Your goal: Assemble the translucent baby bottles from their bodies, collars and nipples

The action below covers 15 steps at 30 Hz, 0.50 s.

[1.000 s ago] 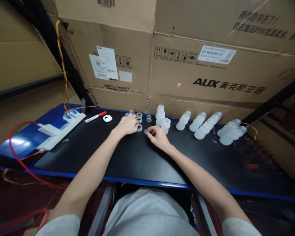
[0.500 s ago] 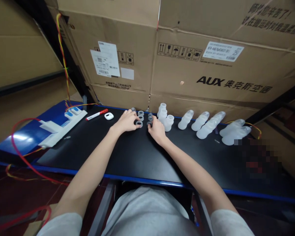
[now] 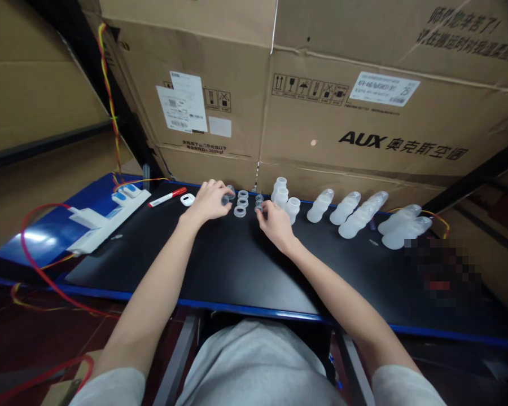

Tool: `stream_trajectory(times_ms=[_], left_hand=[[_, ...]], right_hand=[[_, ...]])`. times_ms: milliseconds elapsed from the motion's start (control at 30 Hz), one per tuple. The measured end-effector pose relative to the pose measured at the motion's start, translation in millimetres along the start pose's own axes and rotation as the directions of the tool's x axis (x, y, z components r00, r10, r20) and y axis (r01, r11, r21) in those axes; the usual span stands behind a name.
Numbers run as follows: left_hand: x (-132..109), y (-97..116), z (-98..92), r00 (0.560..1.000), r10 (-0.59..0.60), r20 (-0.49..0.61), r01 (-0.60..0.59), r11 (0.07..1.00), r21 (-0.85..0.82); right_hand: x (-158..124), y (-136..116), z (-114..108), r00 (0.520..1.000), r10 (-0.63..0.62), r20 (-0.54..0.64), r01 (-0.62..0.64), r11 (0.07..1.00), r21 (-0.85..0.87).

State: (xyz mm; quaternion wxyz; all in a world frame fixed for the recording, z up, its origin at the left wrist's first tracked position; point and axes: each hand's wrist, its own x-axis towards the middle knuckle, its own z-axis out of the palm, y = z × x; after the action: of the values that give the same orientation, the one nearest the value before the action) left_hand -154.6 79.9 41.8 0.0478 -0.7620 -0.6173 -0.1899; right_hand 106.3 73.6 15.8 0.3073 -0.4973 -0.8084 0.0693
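Note:
On the black table (image 3: 220,265), several small clear plastic rings (image 3: 239,211) lie in a cluster near the back edge. My left hand (image 3: 208,201) is curled at the left of the cluster, fingertips pinched on a small clear piece (image 3: 226,197). My right hand (image 3: 273,221) rests at the cluster's right side, fingers bent around a small clear ring (image 3: 259,206). Just right of it stand two translucent white bottle-shaped parts (image 3: 279,194), with a third lying beside them.
Several translucent bottle parts (image 3: 355,217) lie in a row to the right. A red-capped marker (image 3: 167,197), a small white device (image 3: 187,199) and a white-and-blue fixture (image 3: 105,217) with red and yellow wires sit at the left. Cardboard boxes (image 3: 347,118) wall the back.
My left hand moved up and left from the front ring to the back of the cluster and pinched a piece. My right hand moved up to the rings and stays beside them.

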Motion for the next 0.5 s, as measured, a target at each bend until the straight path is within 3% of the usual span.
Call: stream_trajectory(times_ms=[67,133,200,267,333,433,500], left_hand=[[0,-12,-6.0,0.998,-0.062,0.002,0.062,0.998,0.001],[-1,-22,-9.0,0.994,-0.096,0.055,0.097,0.995,-0.001],[-1,-29,-9.1,0.987,-0.113,0.113,0.113,0.994,0.000],[0,-32,-7.5,0.981,-0.126,0.148,0.130,0.991,-0.014],[0,-32,-5.2,0.977,-0.140,0.163,0.150,0.987,-0.052],[-1,-35,-1.1,0.976,-0.145,0.161,0.165,0.978,-0.124],[0,-38,1.9,0.979,-0.144,0.145,0.167,0.972,-0.167]], right_hand=[[-14,15,-19,0.986,-0.050,-0.160,0.065,0.994,0.089],[-26,36,-39,0.932,0.016,-0.362,0.038,0.989,0.143],[-32,57,-54,0.893,0.109,-0.436,-0.034,0.984,0.175],[-34,74,-62,0.917,0.190,-0.350,-0.136,0.975,0.173],[-34,83,-62,0.949,0.266,-0.167,-0.247,0.961,0.124],[-33,83,-55,0.937,0.340,0.079,-0.340,0.940,-0.018],[-33,78,-49,0.929,0.340,0.143,-0.330,0.940,-0.090]])
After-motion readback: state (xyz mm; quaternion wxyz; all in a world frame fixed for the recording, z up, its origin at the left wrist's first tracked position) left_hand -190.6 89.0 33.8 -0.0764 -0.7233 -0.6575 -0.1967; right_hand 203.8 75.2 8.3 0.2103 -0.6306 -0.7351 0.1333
